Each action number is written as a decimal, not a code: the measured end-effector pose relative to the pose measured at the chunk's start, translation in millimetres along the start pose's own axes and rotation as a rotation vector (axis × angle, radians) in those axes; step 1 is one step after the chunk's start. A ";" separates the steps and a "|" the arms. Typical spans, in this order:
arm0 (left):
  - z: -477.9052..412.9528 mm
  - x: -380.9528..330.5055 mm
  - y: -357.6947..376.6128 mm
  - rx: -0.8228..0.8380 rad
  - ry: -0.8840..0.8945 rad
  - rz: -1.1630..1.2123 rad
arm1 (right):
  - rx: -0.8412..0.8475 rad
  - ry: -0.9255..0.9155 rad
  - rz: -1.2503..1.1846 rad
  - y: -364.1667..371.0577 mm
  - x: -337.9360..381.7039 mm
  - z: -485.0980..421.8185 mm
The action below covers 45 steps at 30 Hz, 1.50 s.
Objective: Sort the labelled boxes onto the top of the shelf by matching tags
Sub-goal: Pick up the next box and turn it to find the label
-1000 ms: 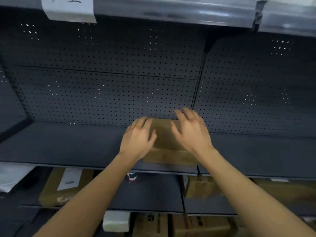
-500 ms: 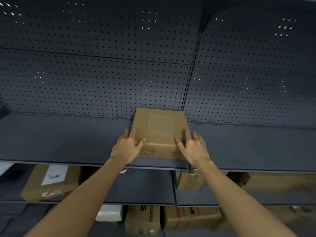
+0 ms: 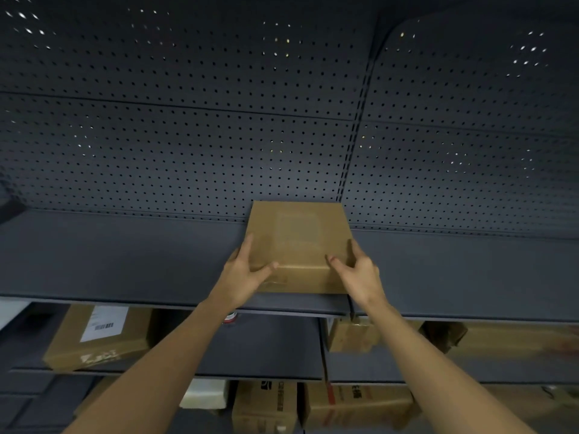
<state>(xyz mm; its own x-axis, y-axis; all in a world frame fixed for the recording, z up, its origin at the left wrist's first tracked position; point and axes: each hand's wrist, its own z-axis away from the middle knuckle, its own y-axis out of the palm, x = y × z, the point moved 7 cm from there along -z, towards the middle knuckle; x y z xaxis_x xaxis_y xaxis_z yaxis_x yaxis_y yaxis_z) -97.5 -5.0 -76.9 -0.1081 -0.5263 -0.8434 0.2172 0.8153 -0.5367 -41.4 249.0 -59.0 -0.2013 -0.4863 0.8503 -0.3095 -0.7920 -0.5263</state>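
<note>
A flat brown cardboard box (image 3: 299,236) lies on the dark grey shelf board (image 3: 125,261), its far edge against the perforated back panel. A faint pale label patch shows on its top. My left hand (image 3: 242,277) grips the box's near left corner, thumb on top. My right hand (image 3: 360,274) grips the near right corner the same way. The box's front face overhangs close to the shelf's front edge.
The shelf below holds a brown box with a white barcode label (image 3: 100,336) at left and another brown box (image 3: 351,335) right of centre. Lower still stand several cardboard boxes (image 3: 266,405) and a white package (image 3: 205,394). A slotted upright (image 3: 354,133) divides the back panel.
My hands slid from flat on top of the box back to its near corners. The camera tilted down, so the upper shelf edge and its paper tag left the view.
</note>
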 end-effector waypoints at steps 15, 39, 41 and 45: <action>18.5 -4.2 -16.9 -0.163 0.046 0.143 | -0.010 -0.281 -0.304 -31.9 70.1 18.5; 48.1 -33.1 21.6 -0.260 0.078 0.585 | -0.050 -0.121 -0.687 29.2 81.1 56.8; 51.4 -35.7 21.8 -0.267 0.097 0.583 | -0.075 -0.112 -0.668 29.1 82.5 59.5; 59.2 -42.6 22.0 -0.262 0.127 0.561 | -0.112 -0.094 -0.668 27.1 83.9 67.4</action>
<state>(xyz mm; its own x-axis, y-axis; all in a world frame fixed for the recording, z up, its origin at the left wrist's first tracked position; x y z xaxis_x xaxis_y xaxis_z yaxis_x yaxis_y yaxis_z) -30.7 21.1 -51.2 -0.1642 0.0183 -0.9863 0.0315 0.9994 0.0133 -4.0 161.9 -1.3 0.1463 0.0597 0.9874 -0.4347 -0.8928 0.1183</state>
